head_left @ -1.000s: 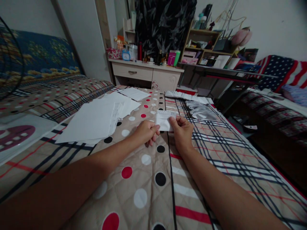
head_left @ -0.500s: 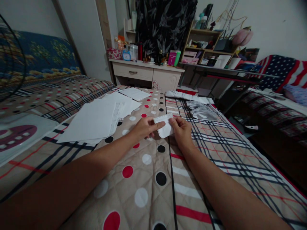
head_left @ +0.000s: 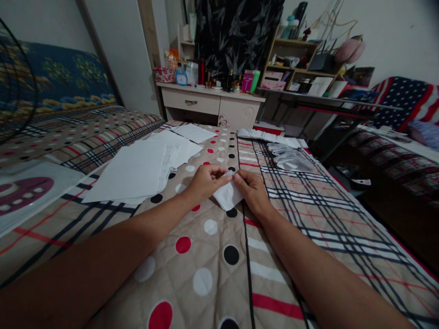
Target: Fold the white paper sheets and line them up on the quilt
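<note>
A small piece of white folded paper (head_left: 227, 196) is between my hands, low over the bed cover. My left hand (head_left: 208, 182) pinches its upper left edge with thumb and fingers. On the upper right edge, my right hand (head_left: 252, 189) is closed in a pinch, its thumb close to the left thumb. The fingers cover the paper's top edge. To the left lies a spread pile of white paper sheets (head_left: 132, 171), some with print along the edge. Beyond my right hand rest a fanned stack of folded white papers (head_left: 291, 157) and a long white row of papers (head_left: 270, 136).
The bed cover (head_left: 192, 283) has dots and plaid stripes. A plastic bag with a purple print (head_left: 27, 189) lies at the left. A cream dresser (head_left: 192, 103) bearing bottles and a blue clock (head_left: 181, 77) stands at the far end, beside a cluttered shelf (head_left: 295, 71).
My hands have come closer together at the paper's top edge. The paper has tilted and shifted slightly left and nearer to me, hiding its printed upper strip.
</note>
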A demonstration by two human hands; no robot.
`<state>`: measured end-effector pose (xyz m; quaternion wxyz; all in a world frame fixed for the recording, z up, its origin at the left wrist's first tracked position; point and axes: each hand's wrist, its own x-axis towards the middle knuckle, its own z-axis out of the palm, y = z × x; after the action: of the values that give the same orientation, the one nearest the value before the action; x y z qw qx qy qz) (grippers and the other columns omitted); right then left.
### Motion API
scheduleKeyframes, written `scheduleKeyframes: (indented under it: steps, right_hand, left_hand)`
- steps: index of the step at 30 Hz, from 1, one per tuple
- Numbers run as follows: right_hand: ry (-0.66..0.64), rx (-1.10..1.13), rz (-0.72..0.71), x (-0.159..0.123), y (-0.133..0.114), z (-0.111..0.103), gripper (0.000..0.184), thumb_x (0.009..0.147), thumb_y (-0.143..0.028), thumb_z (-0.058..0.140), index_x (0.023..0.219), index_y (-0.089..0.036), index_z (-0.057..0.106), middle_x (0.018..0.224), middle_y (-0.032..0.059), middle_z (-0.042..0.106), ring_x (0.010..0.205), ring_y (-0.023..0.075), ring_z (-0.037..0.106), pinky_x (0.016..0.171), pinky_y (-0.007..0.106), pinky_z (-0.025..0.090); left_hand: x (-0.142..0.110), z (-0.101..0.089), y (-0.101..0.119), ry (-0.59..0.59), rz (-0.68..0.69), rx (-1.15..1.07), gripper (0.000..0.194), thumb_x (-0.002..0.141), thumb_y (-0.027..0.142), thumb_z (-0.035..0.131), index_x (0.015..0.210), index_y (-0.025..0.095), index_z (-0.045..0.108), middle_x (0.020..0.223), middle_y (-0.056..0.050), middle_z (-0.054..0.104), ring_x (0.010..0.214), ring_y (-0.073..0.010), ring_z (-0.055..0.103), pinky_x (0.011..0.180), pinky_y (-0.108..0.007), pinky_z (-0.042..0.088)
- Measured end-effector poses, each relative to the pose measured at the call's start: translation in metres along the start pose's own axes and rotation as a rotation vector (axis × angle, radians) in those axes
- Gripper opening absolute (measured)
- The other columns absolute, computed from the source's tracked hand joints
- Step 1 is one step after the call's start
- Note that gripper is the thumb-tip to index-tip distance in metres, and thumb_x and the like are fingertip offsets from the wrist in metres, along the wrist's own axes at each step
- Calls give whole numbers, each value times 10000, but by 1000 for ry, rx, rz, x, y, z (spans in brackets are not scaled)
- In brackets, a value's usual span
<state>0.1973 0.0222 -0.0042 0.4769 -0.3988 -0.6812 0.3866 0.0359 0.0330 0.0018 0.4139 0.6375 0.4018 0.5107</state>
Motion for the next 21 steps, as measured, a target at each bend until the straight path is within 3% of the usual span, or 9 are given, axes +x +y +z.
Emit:
scheduleKeyframes:
  steps: [5, 8, 10, 14, 18, 21]
  right_hand:
    - [134, -87, -197, 0, -4, 1, 88, 771, -250, 685, 773, -196, 615, 733, -5, 595, 696, 150, 536, 632, 267, 416]
    - [262, -161, -367, 0, -6, 0, 85, 738, -136, 667, 732, -208, 623, 808, 11, 622, 801, 176, 581, 698, 293, 453]
    - [305, -151, -436, 0, -7, -1, 123, 722, -96, 650, 715, -214, 617, 822, 13, 628, 823, 183, 594, 725, 310, 468]
    - [308, -156, -428, -1, -8, -1, 159, 715, -61, 617, 708, -220, 606, 810, 13, 632, 814, 184, 599, 763, 330, 471]
    - [276, -145, -377, -2, -8, 1, 150, 719, -66, 610, 705, -216, 603, 788, 11, 634, 778, 176, 593, 740, 317, 462]
    - [246, -149, -349, -2, -8, 1, 131, 728, -85, 625, 699, -212, 605, 754, 2, 627, 732, 163, 578, 717, 302, 451]
  left_hand:
    - [-3, -3, 6, 196, 408, 205, 40, 730, 147, 696, 736, 157, 658, 716, -7, 660, 661, -122, 605, 597, -218, 478]
    - [-6, -5, 13, 183, 678, 337, 158, 713, 9, 649, 709, 167, 636, 749, -7, 653, 734, -128, 618, 680, -240, 496]
    - [-8, -6, 16, 158, 785, 398, 197, 710, -25, 631, 703, 172, 627, 762, -6, 651, 760, -130, 620, 722, -255, 497]
    - [-11, -6, 17, 168, 809, 486, 174, 736, 14, 632, 723, 186, 610, 829, -16, 644, 825, -145, 617, 775, -285, 500]
    - [-12, -6, 17, 211, 768, 510, 198, 747, 84, 668, 904, 193, 617, 993, -56, 645, 975, -183, 607, 869, -337, 493]
    - [-11, -8, 16, 155, 785, 554, 177, 785, 120, 668, 938, 210, 666, 975, -48, 674, 958, -183, 607, 870, -343, 480]
